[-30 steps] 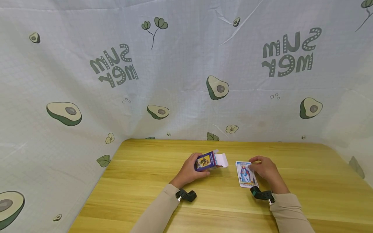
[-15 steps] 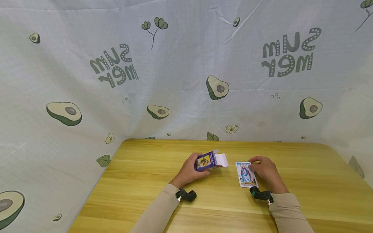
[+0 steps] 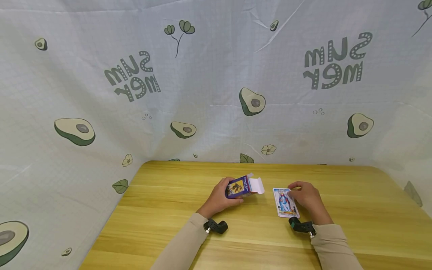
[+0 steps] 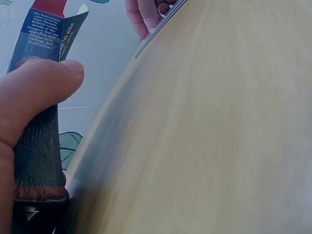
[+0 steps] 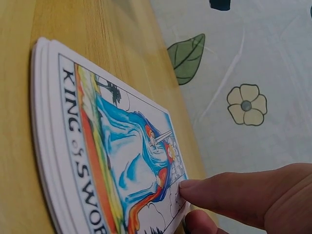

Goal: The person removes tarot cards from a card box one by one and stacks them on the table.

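Observation:
My left hand (image 3: 219,198) grips a purple-blue tarot card box (image 3: 237,188), tilted just over the table, its white flap (image 3: 256,185) hanging open toward the right. In the left wrist view the thumb (image 4: 41,87) lies across the box's dark printed side (image 4: 36,141). To the right, a stack of tarot cards (image 3: 284,202) shows the King of Swords face up. My right hand (image 3: 306,195) pinches the stack near its far right corner. The right wrist view has the thumb (image 5: 229,192) on the top card (image 5: 136,156) and another fingertip (image 5: 201,223) at the side edge.
The wooden table (image 3: 162,232) has a white cloth (image 3: 209,75) with avocado prints hanging behind it and at its sides. Small black wrist cameras are strapped at both sleeves, the right one (image 3: 302,225) close to the stack's near corner.
The far edge of the card stack has shifted very slightly toward me. My left hand and the box have stayed in place.

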`<state>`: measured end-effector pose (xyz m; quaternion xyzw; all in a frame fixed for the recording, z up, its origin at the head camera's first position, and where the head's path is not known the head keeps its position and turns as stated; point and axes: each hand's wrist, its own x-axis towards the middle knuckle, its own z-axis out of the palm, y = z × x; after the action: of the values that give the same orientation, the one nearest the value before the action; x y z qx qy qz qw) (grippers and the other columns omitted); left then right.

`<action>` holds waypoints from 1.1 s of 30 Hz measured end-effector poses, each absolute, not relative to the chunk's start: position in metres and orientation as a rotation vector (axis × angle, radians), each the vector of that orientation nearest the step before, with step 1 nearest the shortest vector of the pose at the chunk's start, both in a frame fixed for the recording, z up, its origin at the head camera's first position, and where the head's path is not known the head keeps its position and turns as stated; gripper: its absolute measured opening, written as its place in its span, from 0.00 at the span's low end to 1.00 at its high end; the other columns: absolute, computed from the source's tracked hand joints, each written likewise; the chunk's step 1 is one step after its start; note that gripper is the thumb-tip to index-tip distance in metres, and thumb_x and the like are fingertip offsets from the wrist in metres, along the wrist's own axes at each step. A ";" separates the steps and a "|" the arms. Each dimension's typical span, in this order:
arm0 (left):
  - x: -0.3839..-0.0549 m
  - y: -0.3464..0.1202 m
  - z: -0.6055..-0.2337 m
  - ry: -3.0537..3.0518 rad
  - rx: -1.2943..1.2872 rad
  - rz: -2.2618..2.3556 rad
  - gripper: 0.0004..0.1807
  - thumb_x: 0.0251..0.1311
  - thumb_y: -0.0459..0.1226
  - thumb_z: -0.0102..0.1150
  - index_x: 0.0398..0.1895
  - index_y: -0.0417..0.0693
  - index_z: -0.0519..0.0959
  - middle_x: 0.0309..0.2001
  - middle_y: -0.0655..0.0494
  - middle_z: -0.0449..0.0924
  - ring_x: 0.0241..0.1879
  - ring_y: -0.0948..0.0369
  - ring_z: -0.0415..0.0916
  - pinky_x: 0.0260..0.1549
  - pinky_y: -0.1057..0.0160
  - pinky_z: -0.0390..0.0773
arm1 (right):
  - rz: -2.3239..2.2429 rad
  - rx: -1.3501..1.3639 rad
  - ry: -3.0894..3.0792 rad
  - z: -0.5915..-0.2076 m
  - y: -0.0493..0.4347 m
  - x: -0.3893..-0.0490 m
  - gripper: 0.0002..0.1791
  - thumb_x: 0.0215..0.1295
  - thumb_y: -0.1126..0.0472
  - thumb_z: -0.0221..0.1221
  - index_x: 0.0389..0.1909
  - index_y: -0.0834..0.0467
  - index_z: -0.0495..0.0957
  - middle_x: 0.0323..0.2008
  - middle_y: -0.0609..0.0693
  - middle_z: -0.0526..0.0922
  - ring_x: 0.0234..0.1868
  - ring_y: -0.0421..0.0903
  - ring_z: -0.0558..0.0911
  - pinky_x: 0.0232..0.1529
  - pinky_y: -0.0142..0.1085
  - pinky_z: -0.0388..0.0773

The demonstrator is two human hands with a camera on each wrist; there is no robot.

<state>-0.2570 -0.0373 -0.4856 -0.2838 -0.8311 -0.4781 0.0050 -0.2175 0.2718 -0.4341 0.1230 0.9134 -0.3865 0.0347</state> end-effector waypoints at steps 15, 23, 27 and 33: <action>-0.255 -0.037 -0.484 -2.602 -0.885 -1.517 0.37 0.49 0.50 0.72 0.61 0.52 0.67 0.51 0.58 0.71 0.46 0.64 0.71 0.46 0.66 0.73 | -1.274 0.305 2.908 -0.425 0.265 -0.216 0.20 0.67 0.57 0.56 0.54 0.65 0.74 0.45 0.68 0.76 0.42 0.60 0.74 0.38 0.46 0.72; -0.254 -0.037 -0.481 -2.600 -0.887 -1.516 0.37 0.49 0.49 0.72 0.61 0.51 0.67 0.51 0.58 0.72 0.45 0.64 0.71 0.46 0.65 0.73 | -1.356 0.205 2.991 -0.416 0.254 -0.219 0.17 0.65 0.55 0.59 0.48 0.63 0.78 0.40 0.59 0.80 0.39 0.55 0.78 0.34 0.45 0.77; -0.254 -0.037 -0.481 -2.603 -0.883 -1.514 0.37 0.49 0.49 0.72 0.61 0.51 0.67 0.51 0.58 0.72 0.45 0.63 0.71 0.46 0.65 0.73 | -1.438 0.125 2.938 -0.408 0.246 -0.216 0.17 0.66 0.58 0.58 0.50 0.66 0.77 0.40 0.60 0.81 0.39 0.56 0.81 0.33 0.39 0.79; -0.255 -0.037 -0.484 -2.597 -0.881 -1.510 0.37 0.49 0.50 0.73 0.61 0.52 0.67 0.51 0.58 0.72 0.45 0.64 0.71 0.46 0.65 0.73 | -1.523 0.037 2.868 -0.397 0.229 -0.212 0.17 0.67 0.59 0.58 0.51 0.66 0.76 0.42 0.60 0.81 0.40 0.55 0.82 0.35 0.39 0.79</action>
<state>-0.2552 -0.0367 -0.4837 -0.2815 -0.8295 -0.4824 0.0054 -0.2123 0.2294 -0.3968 0.0113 0.8819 -0.4683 -0.0527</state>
